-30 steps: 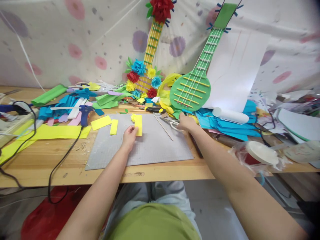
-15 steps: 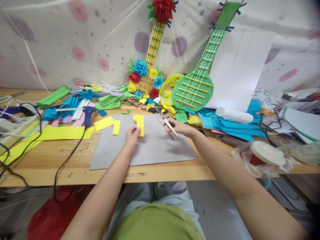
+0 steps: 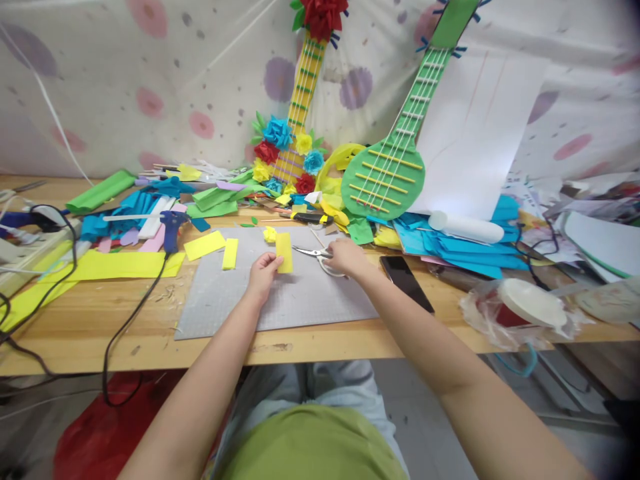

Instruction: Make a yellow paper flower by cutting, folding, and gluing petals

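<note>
Between the fingers of my left hand (image 3: 264, 277) is an upright yellow paper strip (image 3: 284, 253), pinched by its left edge above the grey cutting mat (image 3: 220, 313). My right hand (image 3: 346, 257) is closed around the handles of white-handled scissors (image 3: 313, 252). Their blades point left toward the strip and look slightly parted, a little apart from the paper. A small crumpled yellow paper piece (image 3: 270, 234) lies just behind the strip. Further left on the mat are a short yellow strip (image 3: 230, 254) and a wider yellow piece (image 3: 205, 245) across the mat's edge.
A blue glue gun (image 3: 173, 230) with a black cord stands left, near a long yellow strip (image 3: 125, 265). Green and yellow paper guitars (image 3: 385, 177) lean at the back among scraps. A phone (image 3: 406, 283) and a plastic-wrapped roll (image 3: 530, 303) lie right.
The scissors have turned in my right hand and moved left, so the blades now point at the yellow strip. The strip has shifted slightly right. The phone has come into sight.
</note>
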`<state>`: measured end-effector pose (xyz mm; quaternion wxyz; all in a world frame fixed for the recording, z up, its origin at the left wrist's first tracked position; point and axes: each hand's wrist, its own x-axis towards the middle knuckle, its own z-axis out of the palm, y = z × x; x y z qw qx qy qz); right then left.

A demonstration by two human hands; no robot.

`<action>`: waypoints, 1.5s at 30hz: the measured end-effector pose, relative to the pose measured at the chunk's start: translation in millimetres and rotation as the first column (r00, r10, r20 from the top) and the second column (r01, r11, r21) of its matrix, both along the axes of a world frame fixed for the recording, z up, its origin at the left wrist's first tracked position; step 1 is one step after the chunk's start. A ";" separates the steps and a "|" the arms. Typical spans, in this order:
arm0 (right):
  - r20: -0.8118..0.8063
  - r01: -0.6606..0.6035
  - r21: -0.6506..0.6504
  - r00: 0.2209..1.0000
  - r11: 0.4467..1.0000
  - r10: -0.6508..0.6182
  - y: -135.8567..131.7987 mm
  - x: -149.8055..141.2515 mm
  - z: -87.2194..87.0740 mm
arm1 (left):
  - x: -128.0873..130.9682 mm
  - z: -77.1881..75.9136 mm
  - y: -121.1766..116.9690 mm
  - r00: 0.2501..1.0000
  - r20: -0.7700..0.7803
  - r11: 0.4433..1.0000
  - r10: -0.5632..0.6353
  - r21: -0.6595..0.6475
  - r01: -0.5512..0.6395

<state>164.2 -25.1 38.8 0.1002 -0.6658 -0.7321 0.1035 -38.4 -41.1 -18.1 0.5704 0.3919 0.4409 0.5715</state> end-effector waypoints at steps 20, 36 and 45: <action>-0.976 -0.142 -0.059 0.216 0.988 -0.028 -4.3 -68.8 -28.6 | 0.0 3.3 0.5 0.999 -0.034 0.999 -0.005 -0.036 0.003; -0.867 0.012 0.229 0.456 0.973 0.198 3.2 -64.1 -39.6 | -3.7 11.9 -4.4 0.979 -0.080 0.979 -0.187 -0.103 0.178; -0.888 0.019 0.202 0.426 0.979 0.175 3.8 -66.1 -44.3 | -4.0 16.6 -7.3 0.972 -0.081 0.972 -0.221 -0.106 0.212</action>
